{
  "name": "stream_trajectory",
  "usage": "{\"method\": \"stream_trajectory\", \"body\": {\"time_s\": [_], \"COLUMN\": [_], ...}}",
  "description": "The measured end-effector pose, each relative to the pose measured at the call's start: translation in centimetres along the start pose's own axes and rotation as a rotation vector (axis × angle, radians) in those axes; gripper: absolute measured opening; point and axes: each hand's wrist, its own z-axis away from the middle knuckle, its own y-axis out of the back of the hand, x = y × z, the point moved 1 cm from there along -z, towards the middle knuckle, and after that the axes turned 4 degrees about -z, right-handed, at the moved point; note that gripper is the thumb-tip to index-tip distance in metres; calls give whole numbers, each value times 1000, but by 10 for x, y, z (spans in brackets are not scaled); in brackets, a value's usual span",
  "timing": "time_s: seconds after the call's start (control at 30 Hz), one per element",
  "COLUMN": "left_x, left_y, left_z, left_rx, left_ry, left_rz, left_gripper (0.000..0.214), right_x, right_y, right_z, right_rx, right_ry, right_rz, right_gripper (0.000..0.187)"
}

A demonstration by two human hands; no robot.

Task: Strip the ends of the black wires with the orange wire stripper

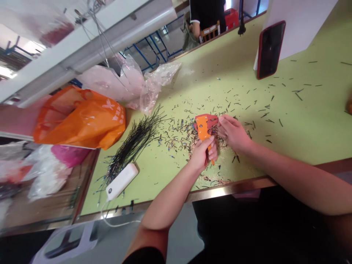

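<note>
My left hand (202, 153) is wrapped round the handles of an orange and red wire stripper (202, 124). The tool's red jaws point to the right. At the jaw end, the fingers of my right hand (233, 132) are pinched together; whatever is between them is too small to make out. Beneath and around the tool lies a scatter of short black offcuts and copper-coloured strands (192, 141). A thick bundle of long black wires (134, 141) rests to the left, apart from both hands.
A white power bank (122, 181) with a cable lies near the table's front edge. An orange bag (88, 117) and clear plastic bags (158, 84) are at the left. A phone (271, 50) leans against a white panel. Beyond the table is another person (207, 14).
</note>
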Motion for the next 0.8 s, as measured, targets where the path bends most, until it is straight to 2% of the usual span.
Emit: {"method": "stream_trajectory", "body": {"time_s": [0.13, 0.23, 0.3, 0.4, 0.43, 0.5, 0.6, 0.8], "left_x": [-1, 10, 27, 55, 61, 66, 54, 21], "left_y": [-5, -3, 8, 30, 36, 39, 30, 14], "left_z": [1, 6, 9, 10, 9, 7, 5, 12], "left_rx": [-79, -124, -55, 174, 226, 257, 157, -258], "left_ry": [30, 24, -57, -277, -304, -255, -108, 107], "left_rz": [81, 157, 258, 501, 538, 516, 395, 137], "left_gripper": [49, 41, 33, 20, 17, 15, 14, 39], "right_x": [2, -9, -21, -42, -46, -49, -42, -24], "right_y": [-4, 1, 11, 30, 34, 37, 31, 18], "right_z": [1, 3, 2, -5, -8, -12, -12, -4], "right_rx": [-51, -77, -54, 58, 54, -16, -182, -376], "right_ry": [-16, -18, -4, 114, 132, 116, 15, -69], "right_rz": [-102, -104, -84, -36, -20, -2, -12, 42], "right_gripper": [46, 41, 40, 41, 41, 41, 41, 42]}}
